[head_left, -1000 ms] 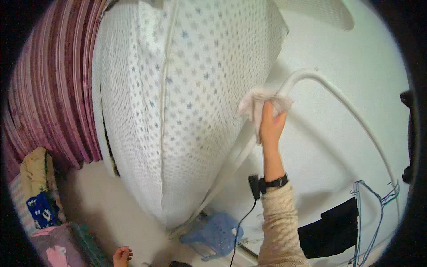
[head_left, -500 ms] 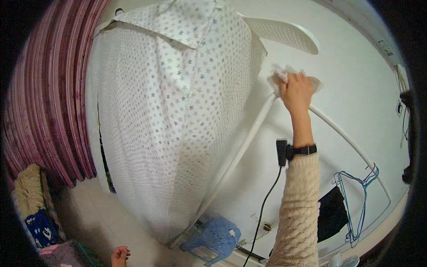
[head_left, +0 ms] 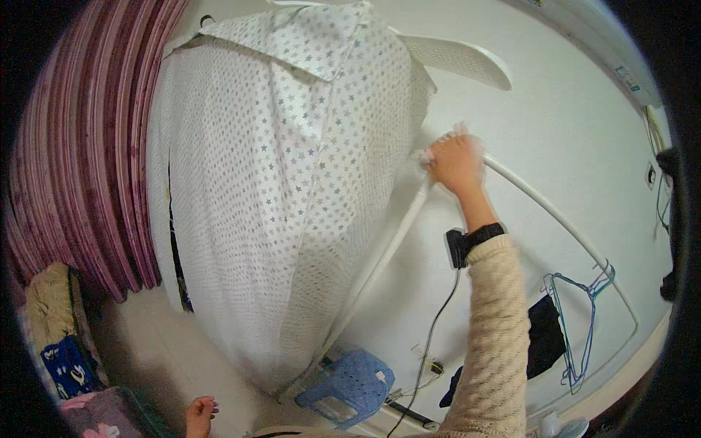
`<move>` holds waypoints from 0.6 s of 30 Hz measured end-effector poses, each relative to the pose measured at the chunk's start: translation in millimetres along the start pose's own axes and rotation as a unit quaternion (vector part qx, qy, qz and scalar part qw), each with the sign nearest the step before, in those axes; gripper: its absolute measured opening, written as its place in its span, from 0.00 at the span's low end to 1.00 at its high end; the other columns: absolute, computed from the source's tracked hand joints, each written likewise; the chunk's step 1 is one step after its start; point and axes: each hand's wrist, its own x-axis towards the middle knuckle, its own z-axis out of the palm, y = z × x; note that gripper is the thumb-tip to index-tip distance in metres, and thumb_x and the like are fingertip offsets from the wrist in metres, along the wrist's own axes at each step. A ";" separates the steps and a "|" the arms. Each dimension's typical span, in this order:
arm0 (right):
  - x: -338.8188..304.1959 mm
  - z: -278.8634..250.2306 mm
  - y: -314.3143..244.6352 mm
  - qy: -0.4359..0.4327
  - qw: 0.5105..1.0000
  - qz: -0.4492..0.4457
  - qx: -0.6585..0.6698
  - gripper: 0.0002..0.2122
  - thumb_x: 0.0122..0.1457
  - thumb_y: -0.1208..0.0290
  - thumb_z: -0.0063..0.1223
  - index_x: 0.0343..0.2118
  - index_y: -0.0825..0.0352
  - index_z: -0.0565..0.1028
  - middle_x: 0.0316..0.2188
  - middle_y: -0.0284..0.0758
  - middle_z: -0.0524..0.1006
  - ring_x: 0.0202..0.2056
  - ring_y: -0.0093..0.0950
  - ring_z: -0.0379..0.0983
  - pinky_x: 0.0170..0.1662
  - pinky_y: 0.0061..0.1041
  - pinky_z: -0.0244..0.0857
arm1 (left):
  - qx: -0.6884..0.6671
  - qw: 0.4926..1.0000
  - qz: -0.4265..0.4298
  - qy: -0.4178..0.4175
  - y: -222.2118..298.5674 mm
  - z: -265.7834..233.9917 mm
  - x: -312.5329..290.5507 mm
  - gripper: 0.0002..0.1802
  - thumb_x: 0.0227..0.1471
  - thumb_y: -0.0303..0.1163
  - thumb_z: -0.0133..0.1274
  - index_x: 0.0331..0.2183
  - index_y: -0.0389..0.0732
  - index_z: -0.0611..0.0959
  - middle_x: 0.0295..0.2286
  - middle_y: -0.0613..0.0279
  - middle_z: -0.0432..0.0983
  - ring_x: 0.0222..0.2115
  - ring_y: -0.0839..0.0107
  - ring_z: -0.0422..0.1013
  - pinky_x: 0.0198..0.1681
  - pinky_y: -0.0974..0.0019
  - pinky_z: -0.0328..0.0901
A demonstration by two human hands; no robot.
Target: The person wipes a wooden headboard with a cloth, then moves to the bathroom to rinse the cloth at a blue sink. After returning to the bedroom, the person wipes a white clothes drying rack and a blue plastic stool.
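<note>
High on the right of the wall, my right hand (head_left: pixel 458 162) is closed over the upper corner of a white tubular rack (head_left: pixel 398 244). Motion smears its fingers. Only a small edge of a thin white cloth (head_left: pixel 423 155) shows beside them; the hand hides the rest. A black strap with a small black device (head_left: pixel 458 248) sits on that wrist, its cable hanging down. My left hand (head_left: pixel 198 417) is low at the bottom edge, away from the rack. Its fingers are loosely bent and apart, with nothing visible in them.
A star-patterned white cover (head_left: pixel 292 182) drapes a tall shape left of the rack. Blue hangers (head_left: pixel 590 306) and a black cloth (head_left: pixel 546 336) hang at right. A blue plastic stool (head_left: pixel 350 387) stands below. Striped curtains (head_left: pixel 87 153) and folded bedding (head_left: pixel 55 306) are at left.
My right hand has moved left and slightly down onto the rack's corner, and the cloth that spread around it is now mostly hidden. The left hand has risen slightly.
</note>
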 end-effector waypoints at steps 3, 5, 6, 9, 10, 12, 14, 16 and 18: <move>-31.9 80.2 -52.6 0.050 0.993 -0.087 0.059 0.08 0.42 0.64 0.58 0.24 0.61 0.77 0.27 0.36 0.77 0.39 0.34 0.71 0.61 0.36 0.50 | -0.002 0.999 0.038 -0.020 13.7 9.3 -3.3 0.17 0.55 0.42 0.52 0.40 0.39 0.78 0.32 0.62 0.78 0.31 0.71 0.74 0.34 0.67 0.68; -58.4 83.2 -82.2 0.127 0.970 -0.121 0.171 0.09 0.38 0.68 0.61 0.21 0.64 0.73 0.24 0.36 0.75 0.35 0.35 0.70 0.55 0.37 0.57 | 0.019 0.992 0.112 -0.053 31.6 7.6 -13.7 0.23 0.56 0.47 0.51 0.44 0.39 0.79 0.34 0.61 0.78 0.34 0.71 0.73 0.36 0.67 0.68; -64.0 79.0 -90.0 0.191 0.954 -0.089 0.212 0.09 0.37 0.70 0.61 0.20 0.63 0.71 0.23 0.36 0.74 0.33 0.35 0.70 0.52 0.38 0.59 | 0.012 0.998 0.061 -0.017 24.4 6.2 -16.0 0.23 0.55 0.47 0.51 0.44 0.38 0.79 0.34 0.60 0.78 0.33 0.71 0.74 0.36 0.67 0.68; -49.2 35.4 -75.3 0.122 0.957 0.106 0.242 0.10 0.40 0.62 0.60 0.20 0.60 0.72 0.20 0.37 0.71 0.29 0.36 0.66 0.42 0.36 0.57 | 0.063 0.995 0.074 -0.018 15.4 -3.9 -21.6 0.22 0.56 0.46 0.51 0.44 0.39 0.79 0.35 0.60 0.78 0.34 0.71 0.74 0.36 0.66 0.68; -44.0 25.9 -60.8 0.273 0.928 0.143 0.208 0.09 0.41 0.61 0.60 0.23 0.58 0.73 0.22 0.37 0.71 0.30 0.36 0.67 0.42 0.36 0.55 | 0.046 0.998 0.036 -0.002 23.9 -3.1 -25.8 0.19 0.56 0.43 0.51 0.43 0.39 0.79 0.34 0.61 0.78 0.32 0.72 0.73 0.34 0.67 0.68; -30.4 3.6 -16.5 0.482 0.846 0.203 0.105 0.10 0.44 0.62 0.58 0.29 0.57 0.75 0.25 0.35 0.72 0.32 0.36 0.67 0.43 0.40 0.52 | 0.019 0.998 0.065 -0.004 15.1 -10.3 -27.3 0.18 0.56 0.41 0.52 0.43 0.40 0.80 0.33 0.62 0.78 0.30 0.74 0.73 0.33 0.69 0.68; -26.0 -45.1 27.2 0.526 0.816 0.242 0.000 0.10 0.49 0.62 0.56 0.34 0.58 0.74 0.29 0.35 0.73 0.34 0.37 0.69 0.44 0.43 0.52 | -0.035 0.994 0.108 -0.012 -1.4 -21.1 -24.3 0.15 0.55 0.38 0.53 0.41 0.41 0.81 0.31 0.64 0.78 0.28 0.77 0.72 0.31 0.72 0.66; -28.7 -40.9 42.5 0.381 0.888 0.257 0.008 0.10 0.52 0.62 0.54 0.36 0.59 0.74 0.31 0.35 0.74 0.36 0.37 0.70 0.45 0.42 0.56 | -0.043 0.996 0.081 -0.008 8.3 -15.6 -29.3 0.14 0.55 0.38 0.53 0.41 0.41 0.81 0.30 0.64 0.78 0.28 0.77 0.72 0.31 0.72 0.66; -31.3 -11.7 55.9 0.126 0.957 0.249 0.081 0.10 0.53 0.63 0.53 0.36 0.59 0.74 0.31 0.36 0.74 0.37 0.37 0.70 0.45 0.41 0.59 | 0.001 0.999 0.034 0.002 21.8 3.1 -31.4 0.15 0.56 0.39 0.52 0.41 0.41 0.80 0.32 0.64 0.77 0.29 0.75 0.72 0.33 0.70 0.67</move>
